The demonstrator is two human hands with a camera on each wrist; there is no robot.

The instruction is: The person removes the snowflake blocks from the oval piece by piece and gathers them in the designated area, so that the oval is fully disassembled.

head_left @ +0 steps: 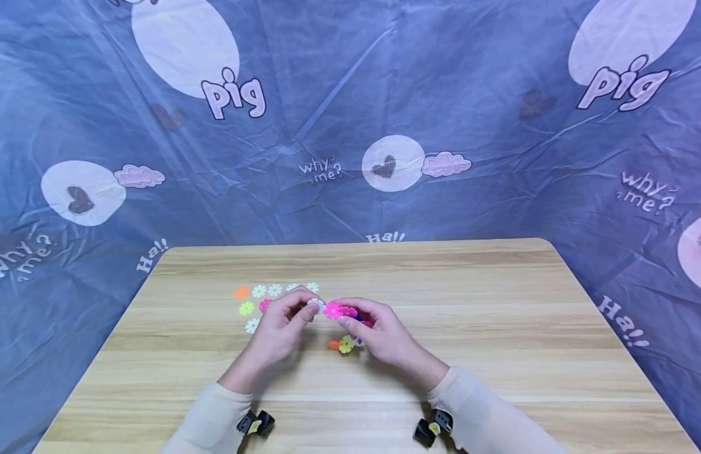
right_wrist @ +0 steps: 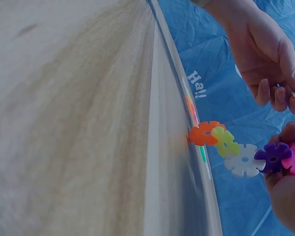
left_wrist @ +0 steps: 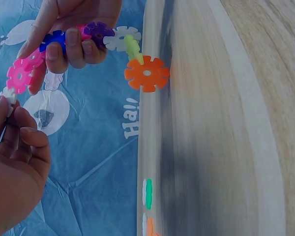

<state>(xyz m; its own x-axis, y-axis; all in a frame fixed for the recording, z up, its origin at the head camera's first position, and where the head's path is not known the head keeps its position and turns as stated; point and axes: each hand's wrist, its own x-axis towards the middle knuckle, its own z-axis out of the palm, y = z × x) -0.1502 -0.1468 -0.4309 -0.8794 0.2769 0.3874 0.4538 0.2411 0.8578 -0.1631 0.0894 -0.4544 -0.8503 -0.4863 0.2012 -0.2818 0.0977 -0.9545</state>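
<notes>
A chain of notched plastic snowflake discs hangs from my right hand (head_left: 384, 331), whose fingers curl round it near a blue disc (left_wrist: 54, 42). At the chain's upper end is a bright pink disc (head_left: 332, 310). My left hand (head_left: 279, 325) pinches a white disc (head_left: 316, 305) at that pink disc's edge; whether the two interlock I cannot tell. Toward the lower end come a purple disc (right_wrist: 273, 157), a white one (right_wrist: 244, 160), a yellow-green one (right_wrist: 225, 141) and an orange disc (left_wrist: 147, 73), which dangles above the wooden table.
Loose discs lie in rows left of centre on the table (head_left: 498, 353), among them an orange one (head_left: 242, 292), a yellow-green one (head_left: 246, 308) and several white ones. My left hand partly hides them. A blue printed cloth (head_left: 339, 75) hangs behind the table.
</notes>
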